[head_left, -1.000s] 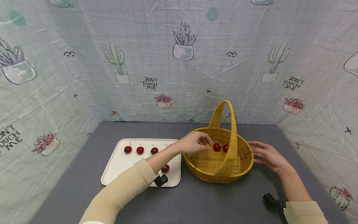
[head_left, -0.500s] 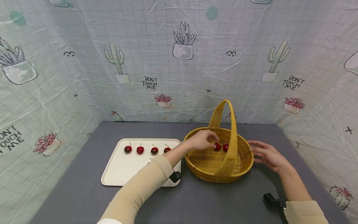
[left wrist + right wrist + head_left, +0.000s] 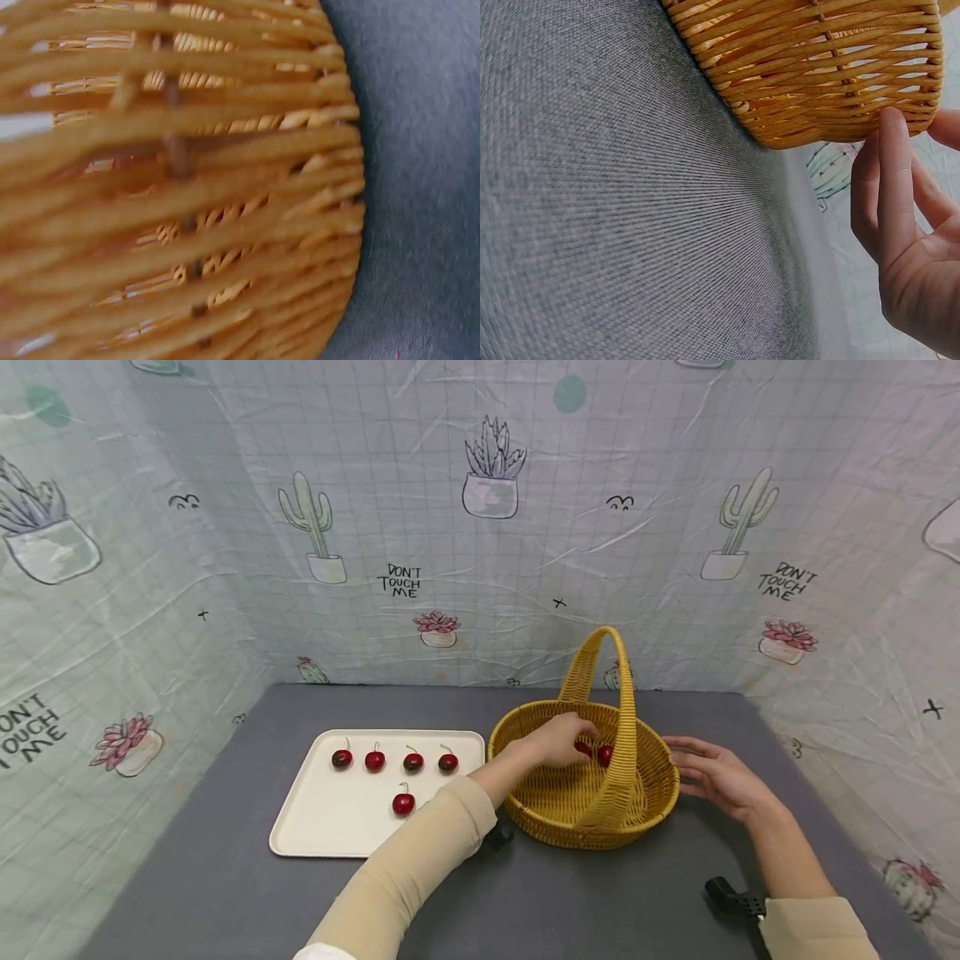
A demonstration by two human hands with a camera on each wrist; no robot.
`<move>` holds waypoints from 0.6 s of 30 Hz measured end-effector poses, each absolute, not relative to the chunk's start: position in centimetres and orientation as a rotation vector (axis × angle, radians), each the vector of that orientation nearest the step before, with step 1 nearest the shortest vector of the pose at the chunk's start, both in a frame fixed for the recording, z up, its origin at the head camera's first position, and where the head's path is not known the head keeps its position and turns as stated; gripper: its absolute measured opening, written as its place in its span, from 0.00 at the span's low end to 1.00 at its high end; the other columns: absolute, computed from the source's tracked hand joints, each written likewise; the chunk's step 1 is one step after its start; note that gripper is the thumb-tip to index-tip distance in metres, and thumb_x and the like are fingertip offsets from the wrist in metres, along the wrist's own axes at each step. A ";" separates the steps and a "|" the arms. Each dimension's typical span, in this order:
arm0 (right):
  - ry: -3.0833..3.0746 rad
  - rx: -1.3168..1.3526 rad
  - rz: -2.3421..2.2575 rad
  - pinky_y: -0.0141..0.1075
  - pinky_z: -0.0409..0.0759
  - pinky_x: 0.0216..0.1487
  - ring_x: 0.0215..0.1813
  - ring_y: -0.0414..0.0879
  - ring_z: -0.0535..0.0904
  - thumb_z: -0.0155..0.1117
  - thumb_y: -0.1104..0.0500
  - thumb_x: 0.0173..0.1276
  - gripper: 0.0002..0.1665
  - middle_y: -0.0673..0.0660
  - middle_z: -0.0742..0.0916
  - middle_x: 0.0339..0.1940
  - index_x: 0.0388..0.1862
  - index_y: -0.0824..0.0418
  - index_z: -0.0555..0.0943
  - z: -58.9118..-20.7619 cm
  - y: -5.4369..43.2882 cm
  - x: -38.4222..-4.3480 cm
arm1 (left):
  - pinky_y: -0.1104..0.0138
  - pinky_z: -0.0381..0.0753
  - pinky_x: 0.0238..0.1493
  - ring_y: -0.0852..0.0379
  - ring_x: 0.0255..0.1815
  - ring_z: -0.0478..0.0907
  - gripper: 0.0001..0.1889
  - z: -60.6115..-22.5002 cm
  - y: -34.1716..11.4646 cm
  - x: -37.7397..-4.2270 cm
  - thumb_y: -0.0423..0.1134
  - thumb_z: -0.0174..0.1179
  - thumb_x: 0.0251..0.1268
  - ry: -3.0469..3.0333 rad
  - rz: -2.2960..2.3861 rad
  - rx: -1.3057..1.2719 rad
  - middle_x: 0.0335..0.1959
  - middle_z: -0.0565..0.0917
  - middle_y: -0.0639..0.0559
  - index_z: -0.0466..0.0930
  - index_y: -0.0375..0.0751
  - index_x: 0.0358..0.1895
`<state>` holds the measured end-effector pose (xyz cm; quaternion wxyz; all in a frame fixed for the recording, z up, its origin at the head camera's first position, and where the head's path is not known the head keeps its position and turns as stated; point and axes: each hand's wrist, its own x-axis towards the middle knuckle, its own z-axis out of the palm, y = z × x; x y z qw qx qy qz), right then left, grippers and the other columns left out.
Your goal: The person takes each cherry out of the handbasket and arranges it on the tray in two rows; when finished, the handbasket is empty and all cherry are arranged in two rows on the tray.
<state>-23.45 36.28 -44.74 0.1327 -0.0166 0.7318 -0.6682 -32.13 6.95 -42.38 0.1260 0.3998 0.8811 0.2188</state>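
A yellow wicker basket (image 3: 540, 835) with a tall arched handle stands on the right half of the table. My left hand (image 3: 555, 743) is inside it, near the left side of the handle. Its fingers bend down over a dark red cherry (image 3: 582, 748), partly covered by the hand; whether they pinch it is hidden. Beside it lies another cherry (image 3: 605, 755). At the basket's right side, my right hand (image 3: 720, 781) touches the rim and outer wall with extended fingers (image 3: 896, 180). The left wrist view shows blurred basket weave (image 3: 225, 180), with no clear sight of the hand.
To the left lies a white tray (image 3: 322, 827) with several stemmed cherries, four of them not named singly but forming a row at its back, and a nearer cherry (image 3: 403, 805). The left sleeve (image 3: 420, 860) crosses the tray's right corner. A patterned cloth (image 3: 375, 527) surrounds the grey table.
My left hand has moved right and deeper into the basket, reaching the left cherry and partly covering it. The left forearm follows. The right hand stays at the basket's rim.
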 end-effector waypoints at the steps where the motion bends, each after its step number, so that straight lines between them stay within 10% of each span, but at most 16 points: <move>1: 2.121 -0.051 -1.944 0.43 0.84 0.51 0.53 0.40 0.84 0.59 0.57 0.81 0.31 0.42 0.84 0.54 0.78 0.62 0.66 -44.7 36.3 -23.4 | 0.67 0.73 0.63 0.53 0.69 0.71 0.21 -42.5 7.1 -32.1 0.38 0.63 0.75 2.578 0.600 1.161 0.65 0.78 0.50 0.77 0.43 0.68; 18: 2.079 -0.075 -1.978 0.43 0.85 0.51 0.54 0.42 0.85 0.58 0.59 0.81 0.29 0.44 0.85 0.55 0.77 0.63 0.67 -44.7 36.3 -23.3 | 0.70 0.78 0.48 0.59 0.51 0.80 0.14 -43.0 7.0 -32.6 0.33 0.66 0.71 2.559 0.492 1.169 0.50 0.85 0.54 0.85 0.46 0.57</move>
